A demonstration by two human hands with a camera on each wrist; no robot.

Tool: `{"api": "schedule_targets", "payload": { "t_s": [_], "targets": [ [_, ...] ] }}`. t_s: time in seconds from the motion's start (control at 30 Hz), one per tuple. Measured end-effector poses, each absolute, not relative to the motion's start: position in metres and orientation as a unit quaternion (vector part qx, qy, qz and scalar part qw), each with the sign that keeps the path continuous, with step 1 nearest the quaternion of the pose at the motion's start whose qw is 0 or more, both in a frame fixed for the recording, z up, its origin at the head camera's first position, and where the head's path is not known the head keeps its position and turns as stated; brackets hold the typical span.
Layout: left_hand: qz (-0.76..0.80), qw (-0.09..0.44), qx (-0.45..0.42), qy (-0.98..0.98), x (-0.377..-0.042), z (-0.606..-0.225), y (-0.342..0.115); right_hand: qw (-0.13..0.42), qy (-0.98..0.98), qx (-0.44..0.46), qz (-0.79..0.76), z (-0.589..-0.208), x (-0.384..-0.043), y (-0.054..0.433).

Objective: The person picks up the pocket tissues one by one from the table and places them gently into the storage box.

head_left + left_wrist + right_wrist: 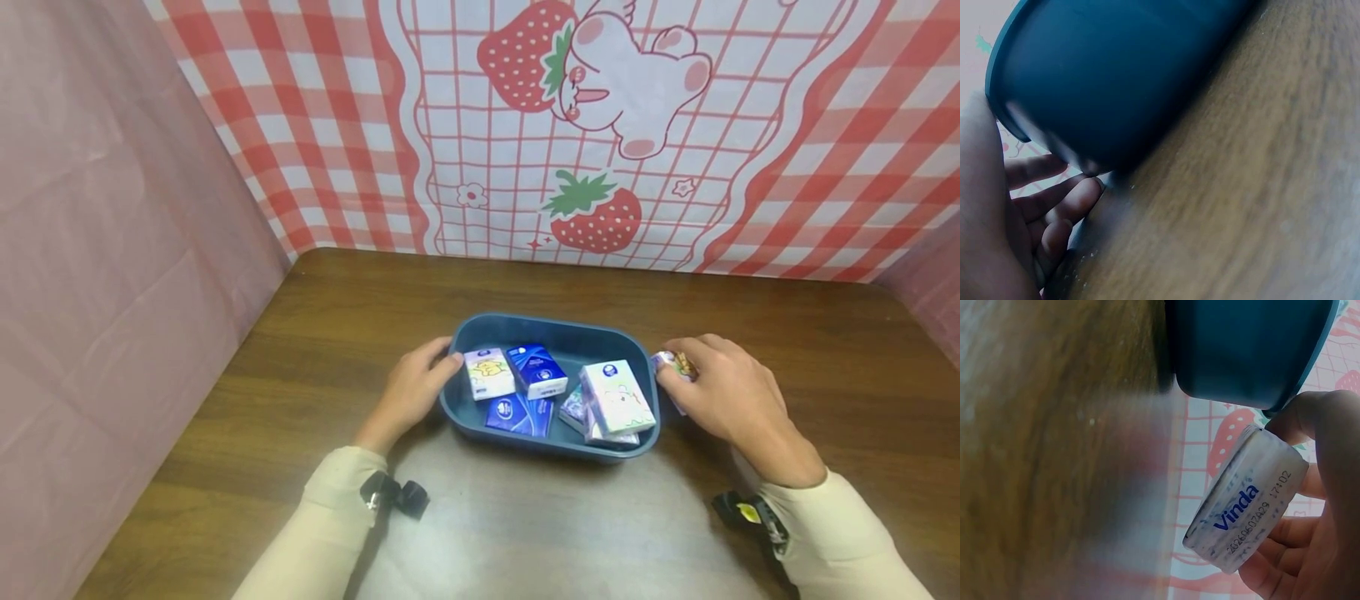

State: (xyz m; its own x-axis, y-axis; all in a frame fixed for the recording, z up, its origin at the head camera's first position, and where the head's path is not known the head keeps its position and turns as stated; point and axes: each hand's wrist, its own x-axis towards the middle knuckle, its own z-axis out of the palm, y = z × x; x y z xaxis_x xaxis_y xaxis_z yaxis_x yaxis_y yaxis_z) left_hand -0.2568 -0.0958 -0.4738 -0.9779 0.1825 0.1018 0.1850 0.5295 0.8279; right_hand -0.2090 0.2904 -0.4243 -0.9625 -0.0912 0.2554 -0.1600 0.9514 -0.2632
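A dark blue plastic basin (551,323) with rounded corners stands on the table, several tissue packs inside it. My left hand (411,382) holds the basin's left end, thumb at the rim and fingers against the outer wall. Just off the right end, my right hand (723,387) grips a small tissue pack (1247,500) marked "Vinda", mostly covered by the fingers in the head view. Within the basin, a white pack with a yellow figure (489,375) and blue packs (537,369) lie at left. A white pack (618,398) rests on others at right.
The brown wooden table (360,292) surrounds the basin. Behind it hangs a red checked cloth (330,108) with strawberries and a white cartoon animal. A pink cloth (135,250) hangs along the left side.
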Motion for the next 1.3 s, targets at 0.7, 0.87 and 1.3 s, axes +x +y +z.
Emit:
{"api": "schedule_targets", "payload": {
  "t_s": [0.7, 0.87, 1.3],
  "targets": [
    [-0.475, -0.003, -0.101, -0.874, -0.2574, -0.4746, -0.0957, 0.125, -0.979, 0.064, 0.146, -0.423, -0.2076, 0.2906],
    [-0.477, -0.001, -0.103, -0.873, -0.257, -0.4738, -0.0958, 0.135, -0.978, 0.068, 0.146, -0.4224, -0.2076, 0.2905],
    [-0.468, 0.002, -0.103, -0.878, -0.258, -0.4754, -0.0956, 0.152, -0.975, 0.071, 0.148, -0.4224, -0.2073, 0.2897]
  ]
}}
